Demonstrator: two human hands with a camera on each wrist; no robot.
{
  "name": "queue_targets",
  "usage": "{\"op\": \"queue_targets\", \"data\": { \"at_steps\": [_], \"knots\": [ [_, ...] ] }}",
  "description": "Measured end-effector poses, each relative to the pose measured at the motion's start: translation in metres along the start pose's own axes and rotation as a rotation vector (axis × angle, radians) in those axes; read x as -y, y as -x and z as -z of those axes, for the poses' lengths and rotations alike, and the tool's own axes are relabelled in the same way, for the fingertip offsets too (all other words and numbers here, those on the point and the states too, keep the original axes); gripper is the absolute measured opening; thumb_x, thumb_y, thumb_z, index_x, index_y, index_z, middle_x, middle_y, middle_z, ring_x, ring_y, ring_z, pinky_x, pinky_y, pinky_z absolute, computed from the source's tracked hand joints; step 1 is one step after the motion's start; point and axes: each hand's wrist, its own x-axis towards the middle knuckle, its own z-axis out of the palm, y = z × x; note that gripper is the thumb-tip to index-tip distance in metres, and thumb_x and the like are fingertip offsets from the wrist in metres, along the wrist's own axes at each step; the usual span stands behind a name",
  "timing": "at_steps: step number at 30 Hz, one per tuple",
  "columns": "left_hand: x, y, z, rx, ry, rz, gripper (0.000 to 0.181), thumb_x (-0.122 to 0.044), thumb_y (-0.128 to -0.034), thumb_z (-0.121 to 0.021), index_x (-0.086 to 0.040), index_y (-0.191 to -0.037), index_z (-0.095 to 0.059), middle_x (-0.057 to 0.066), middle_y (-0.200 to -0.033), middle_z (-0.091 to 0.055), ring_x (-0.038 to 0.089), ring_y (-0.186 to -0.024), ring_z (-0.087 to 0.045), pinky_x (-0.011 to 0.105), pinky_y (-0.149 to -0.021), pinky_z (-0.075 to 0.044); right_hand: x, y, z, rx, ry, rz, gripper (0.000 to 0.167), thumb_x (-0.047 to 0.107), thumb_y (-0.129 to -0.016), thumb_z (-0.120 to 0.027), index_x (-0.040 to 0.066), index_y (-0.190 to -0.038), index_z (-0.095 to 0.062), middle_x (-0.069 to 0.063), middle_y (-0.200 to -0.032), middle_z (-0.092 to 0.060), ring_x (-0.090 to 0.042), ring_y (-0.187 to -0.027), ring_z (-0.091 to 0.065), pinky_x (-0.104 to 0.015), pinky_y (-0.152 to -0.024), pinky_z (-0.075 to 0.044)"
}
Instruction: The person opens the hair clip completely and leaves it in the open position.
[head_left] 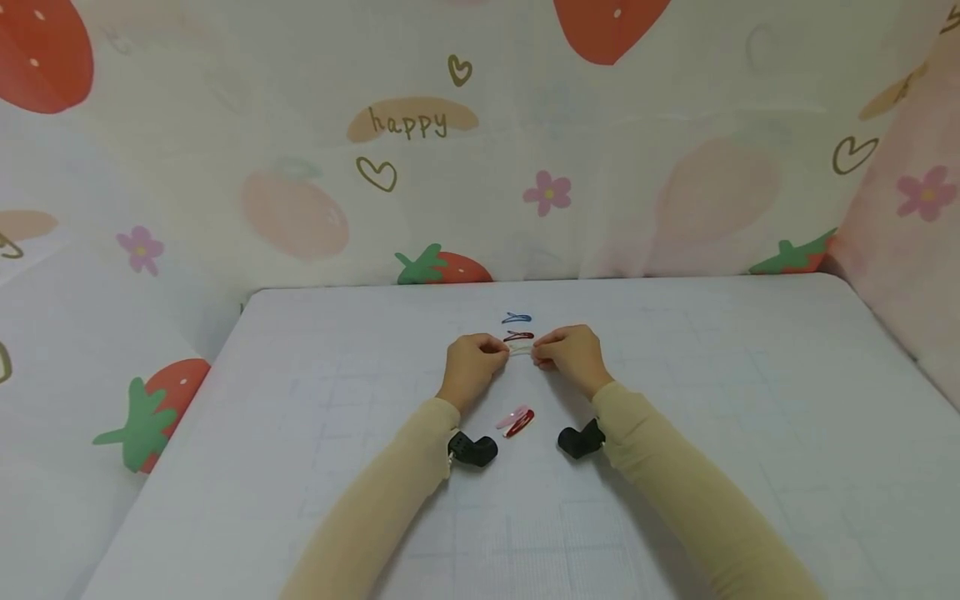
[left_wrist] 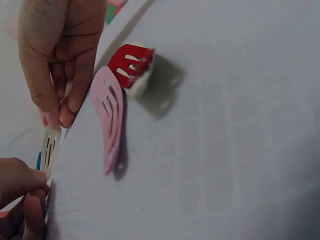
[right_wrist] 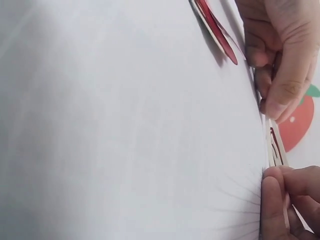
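A white snap hair clip lies crosswise between both hands. My left hand pinches its left end with thumb and fingertips, and my right hand pinches the other end. In the left wrist view the slotted clip spans the small gap between the fingertips. Just beyond it rests a dark red hair clip, and farther back a blue one; both look sprung apart. Closer to me, between the wrists, are a pink hair clip and a red hair clip, side by side.
All of it is on a white-covered table. A printed cloth with strawberries and flowers hangs behind the far edge. Black wrist devices stick out from the inner side of each sleeve, near the pink and red clips.
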Motion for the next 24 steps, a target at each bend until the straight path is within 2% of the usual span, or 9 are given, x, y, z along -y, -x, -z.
{"op": "queue_targets", "data": {
  "at_steps": [10,18,24],
  "knots": [
    [0.0,0.0,-0.001,-0.013,-0.008,-0.005,0.009,-0.014,-0.0899,-0.07,-0.009,-0.092,-0.076,0.006,-0.09,-0.072,0.014,-0.084,-0.056,0.022,-0.07,-0.043,0.001,0.0,0.002,0.015,-0.002,-0.008,0.021,0.006,-0.088,-0.07,-0.008,-0.104,-0.074,-0.005,-0.077,-0.073,-0.002,-0.061,-0.065,-0.016,-0.062,-0.055],
    [0.002,0.0,0.0,0.0,0.052,0.01,0.013,-0.019,-0.0902,-0.071,-0.009,-0.098,-0.076,0.005,-0.094,-0.072,0.014,-0.086,-0.058,0.023,-0.074,-0.045,-0.001,0.002,0.005,0.008,0.005,-0.026,0.023,0.007,-0.09,-0.069,-0.005,-0.109,-0.073,-0.012,-0.089,-0.075,-0.003,-0.064,-0.065,-0.017,-0.065,-0.056],
    [0.006,0.008,0.012,0.002,0.102,0.012,0.019,-0.016,-0.091,-0.069,-0.009,-0.108,-0.072,0.006,-0.099,-0.07,0.011,-0.081,-0.062,0.02,-0.069,-0.05,-0.009,0.015,0.009,-0.021,-0.006,0.007,0.028,0.009,-0.089,-0.07,-0.003,-0.115,-0.071,-0.017,-0.105,-0.074,-0.005,-0.074,-0.067,-0.023,-0.077,-0.058]
  ]
}}
